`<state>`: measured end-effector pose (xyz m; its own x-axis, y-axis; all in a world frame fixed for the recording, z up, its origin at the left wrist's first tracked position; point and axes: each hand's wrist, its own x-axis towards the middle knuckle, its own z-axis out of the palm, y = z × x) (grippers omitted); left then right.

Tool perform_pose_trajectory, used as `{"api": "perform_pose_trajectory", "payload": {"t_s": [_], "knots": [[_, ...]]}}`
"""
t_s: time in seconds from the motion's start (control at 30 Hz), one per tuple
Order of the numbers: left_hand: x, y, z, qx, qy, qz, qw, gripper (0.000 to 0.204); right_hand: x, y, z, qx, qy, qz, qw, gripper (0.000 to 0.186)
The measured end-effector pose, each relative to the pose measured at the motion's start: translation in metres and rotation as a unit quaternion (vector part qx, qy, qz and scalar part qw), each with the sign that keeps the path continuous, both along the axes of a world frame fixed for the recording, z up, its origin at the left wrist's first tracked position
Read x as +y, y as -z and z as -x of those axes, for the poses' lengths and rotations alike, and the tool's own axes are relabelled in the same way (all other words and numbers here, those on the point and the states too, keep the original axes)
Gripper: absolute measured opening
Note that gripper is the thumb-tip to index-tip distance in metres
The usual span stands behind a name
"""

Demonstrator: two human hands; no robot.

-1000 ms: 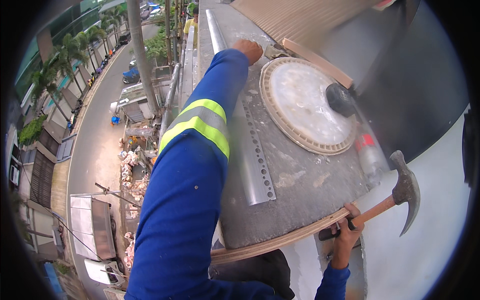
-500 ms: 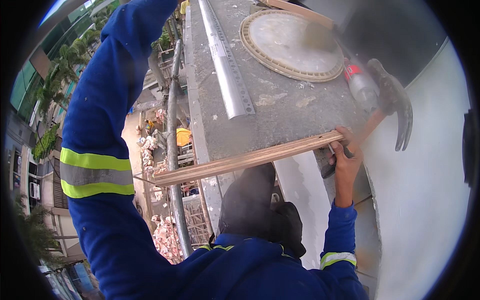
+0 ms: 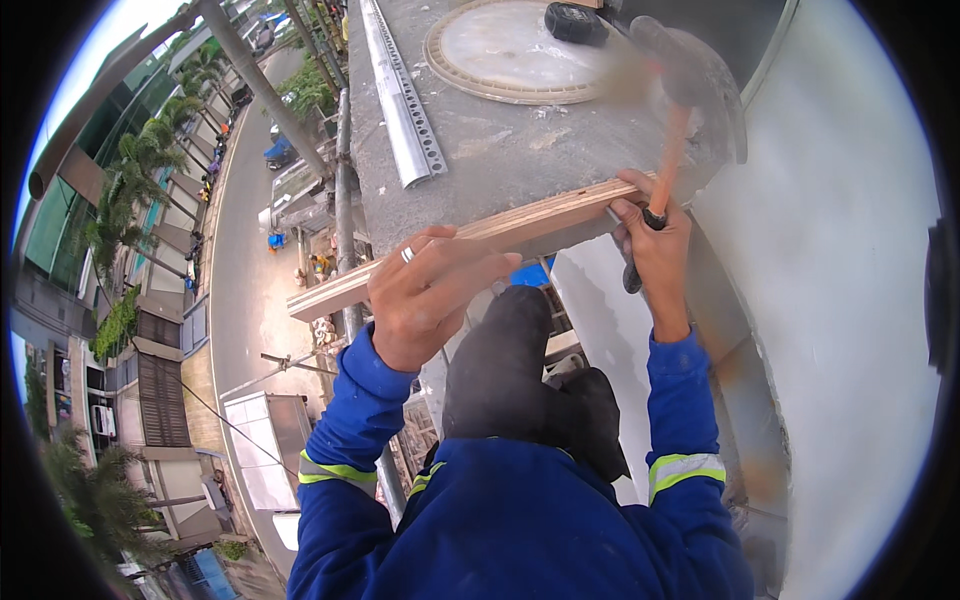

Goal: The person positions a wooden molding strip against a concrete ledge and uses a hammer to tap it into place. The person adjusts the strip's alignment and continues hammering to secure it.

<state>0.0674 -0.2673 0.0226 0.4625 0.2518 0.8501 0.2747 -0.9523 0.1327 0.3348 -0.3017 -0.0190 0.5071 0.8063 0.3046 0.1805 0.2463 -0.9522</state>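
Down from upper left, the left hand point(image 3: 420, 292) curls over the board point(image 3: 545, 219), grip unclear, while the right hand point(image 3: 662, 255) pinches board and hammer point(image 3: 674, 145), seemingly steadying, needing firm holds.

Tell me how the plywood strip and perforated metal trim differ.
The plywood strip is brown and layered; the perforated metal trim is silvery, with holes along one side. The strip has the left hand and right hand at it; the trim lies untouched on the concrete ledge. Both are long and narrow.
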Motion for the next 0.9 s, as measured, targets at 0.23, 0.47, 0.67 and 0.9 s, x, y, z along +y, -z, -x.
{"api": "perform_pose_trajectory", "payload": {"t_s": [0.23, 0.47, 0.67, 0.9], "knots": [[0.015, 0.067, -0.005, 0.010, -0.146, -0.194, 0.970, 0.035, 0.001, 0.002, -0.002, -0.022, 0.000, -0.016, 1.000, 0.033], [0.014, 0.069, 0.002, 0.026, -0.159, -0.201, 0.966, 0.039, 0.002, 0.003, -0.002, -0.010, -0.005, -0.017, 1.000, 0.033], [0.018, 0.070, 0.002, 0.043, -0.179, -0.223, 0.957, 0.034, 0.002, 0.004, -0.002, -0.010, -0.002, -0.016, 1.000, 0.033], [0.018, 0.069, -0.002, 0.038, -0.187, -0.210, 0.959, 0.030, 0.001, 0.005, -0.001, -0.012, -0.002, -0.015, 1.000, 0.032]]}}
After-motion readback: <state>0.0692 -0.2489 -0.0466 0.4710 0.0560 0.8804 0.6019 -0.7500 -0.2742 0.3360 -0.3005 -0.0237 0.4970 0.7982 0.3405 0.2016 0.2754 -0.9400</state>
